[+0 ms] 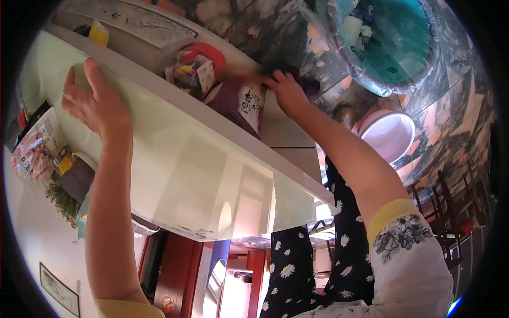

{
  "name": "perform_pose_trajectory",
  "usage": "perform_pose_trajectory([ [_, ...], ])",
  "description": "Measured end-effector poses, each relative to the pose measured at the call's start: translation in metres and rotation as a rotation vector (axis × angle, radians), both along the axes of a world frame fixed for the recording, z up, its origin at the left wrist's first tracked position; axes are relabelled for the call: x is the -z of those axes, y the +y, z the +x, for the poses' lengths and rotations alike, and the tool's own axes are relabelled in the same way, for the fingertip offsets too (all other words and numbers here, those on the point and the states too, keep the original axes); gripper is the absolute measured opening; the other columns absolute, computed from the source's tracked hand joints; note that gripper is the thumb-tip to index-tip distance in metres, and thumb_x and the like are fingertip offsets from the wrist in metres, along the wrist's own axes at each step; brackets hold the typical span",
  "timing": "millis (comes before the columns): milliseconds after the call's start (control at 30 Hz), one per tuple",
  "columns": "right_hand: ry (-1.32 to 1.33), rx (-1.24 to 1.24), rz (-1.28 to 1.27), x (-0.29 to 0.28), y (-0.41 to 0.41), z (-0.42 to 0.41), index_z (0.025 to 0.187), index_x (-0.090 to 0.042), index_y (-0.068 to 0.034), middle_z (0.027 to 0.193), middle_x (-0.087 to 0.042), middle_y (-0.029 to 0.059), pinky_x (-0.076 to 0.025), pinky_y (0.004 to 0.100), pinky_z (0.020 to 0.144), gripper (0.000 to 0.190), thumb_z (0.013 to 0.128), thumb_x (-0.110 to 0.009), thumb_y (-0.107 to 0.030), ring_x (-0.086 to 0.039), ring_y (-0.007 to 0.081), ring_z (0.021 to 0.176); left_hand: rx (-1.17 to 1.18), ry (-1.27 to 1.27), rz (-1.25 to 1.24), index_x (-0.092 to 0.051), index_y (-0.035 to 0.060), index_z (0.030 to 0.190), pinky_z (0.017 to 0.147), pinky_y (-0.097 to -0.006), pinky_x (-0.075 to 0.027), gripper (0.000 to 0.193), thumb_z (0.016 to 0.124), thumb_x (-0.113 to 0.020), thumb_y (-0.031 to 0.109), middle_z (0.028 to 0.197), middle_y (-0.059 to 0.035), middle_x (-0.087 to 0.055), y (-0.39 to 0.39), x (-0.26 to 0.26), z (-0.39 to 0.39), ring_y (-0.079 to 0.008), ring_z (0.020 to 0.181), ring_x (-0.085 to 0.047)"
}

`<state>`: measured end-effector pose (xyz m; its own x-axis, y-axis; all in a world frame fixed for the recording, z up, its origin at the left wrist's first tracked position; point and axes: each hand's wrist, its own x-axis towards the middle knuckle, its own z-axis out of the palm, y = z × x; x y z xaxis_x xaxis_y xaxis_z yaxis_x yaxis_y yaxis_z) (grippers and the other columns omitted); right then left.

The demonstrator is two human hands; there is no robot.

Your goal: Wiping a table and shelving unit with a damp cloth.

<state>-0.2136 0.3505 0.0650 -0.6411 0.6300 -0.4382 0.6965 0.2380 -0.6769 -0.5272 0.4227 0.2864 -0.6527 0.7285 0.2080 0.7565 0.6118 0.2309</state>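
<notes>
My left hand (99,103) lies on a glossy pale tabletop (171,151) near its edge, thumb and fingers apart, holding nothing. Below that edge, my right hand (290,95) reaches to the top of a purple bag (234,105) that bears writing on a white panel. Its fingers are bent beside a dark purple bundle (306,81); whether they grip it is unclear. A blurred patch hides the spot left of the fingertips. Beside the bag, in an open space under the tabletop, are a red plastic object (208,53) and a small dotted packet (206,75).
A teal bin (409,51) with a clear plastic liner holds some litter. A pink basin (387,135) stands on the marbled floor. A patterned white panel (139,24) is at upper left. Bags (35,155) and a green plant (61,202) stand along the tabletop's far side.
</notes>
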Motion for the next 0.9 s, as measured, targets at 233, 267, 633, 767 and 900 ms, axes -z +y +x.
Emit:
perform_pose_trajectory([
  [233,-0.151,-0.259,0.015,-0.02,-0.021,0.047,0.136,-0.057,-0.016,0.128,-0.049,0.0119,-0.054,0.0444,0.088,0.062,0.077,-0.061,0.002,-0.052,0.039,0.111,-0.036,0.003,0.009,-0.049,0.0046,0.137,0.11,-0.0447,-0.031,0.07,0.092,-0.055,0.058,0.139,-0.0189,-0.04,0.003,0.001,0.001,-0.0355,0.129,-0.038],
  [267,-0.19,-0.292,-0.003,-0.024,-0.024,0.052,0.137,-0.057,-0.016,0.128,-0.049,0.0119,-0.054,0.0448,0.087,0.062,0.077,-0.061,0.002,-0.052,0.0393,0.111,-0.036,-0.003,0.014,-0.049,0.0043,0.137,0.11,-0.0445,-0.031,0.07,0.092,-0.056,0.058,0.139,-0.0189,-0.04,0.002,0.001,0.002,-0.0355,0.129,-0.038],
  [633,-0.083,-0.227,0.128,0.018,-0.011,0.022,0.137,-0.055,-0.012,0.122,-0.052,0.0107,-0.053,0.0425,0.088,0.06,0.079,-0.06,-0.002,-0.054,0.0343,0.107,-0.035,0.001,-0.003,-0.048,0.0041,0.138,0.108,-0.0446,-0.033,0.07,0.093,-0.056,0.057,0.138,-0.0198,-0.04,0.001,0.0,0.001,-0.0359,0.129,-0.038],
  [767,-0.098,-0.657,-0.022,-0.013,-0.021,0.098,0.123,-0.065,-0.012,0.119,-0.055,0.0108,-0.054,0.0443,0.083,0.045,0.079,-0.061,-0.005,-0.055,0.0348,0.107,-0.05,-0.009,-0.003,-0.048,0.0042,0.138,0.108,-0.045,-0.034,0.07,0.093,-0.055,0.057,0.138,-0.0192,-0.04,0.004,0.0,0.004,-0.0357,0.129,-0.038],
  [900,-0.219,-0.352,-0.152,-0.038,-0.025,0.098,0.122,-0.066,-0.014,0.118,-0.055,0.0119,-0.054,0.0448,0.081,0.042,0.081,-0.06,-0.006,-0.057,0.035,0.106,-0.078,0.001,-0.034,-0.048,0.0043,0.138,0.108,-0.0452,-0.035,0.07,0.093,-0.054,0.057,0.138,-0.019,-0.04,0.003,0.0,0.004,-0.0351,0.13,-0.038],
])
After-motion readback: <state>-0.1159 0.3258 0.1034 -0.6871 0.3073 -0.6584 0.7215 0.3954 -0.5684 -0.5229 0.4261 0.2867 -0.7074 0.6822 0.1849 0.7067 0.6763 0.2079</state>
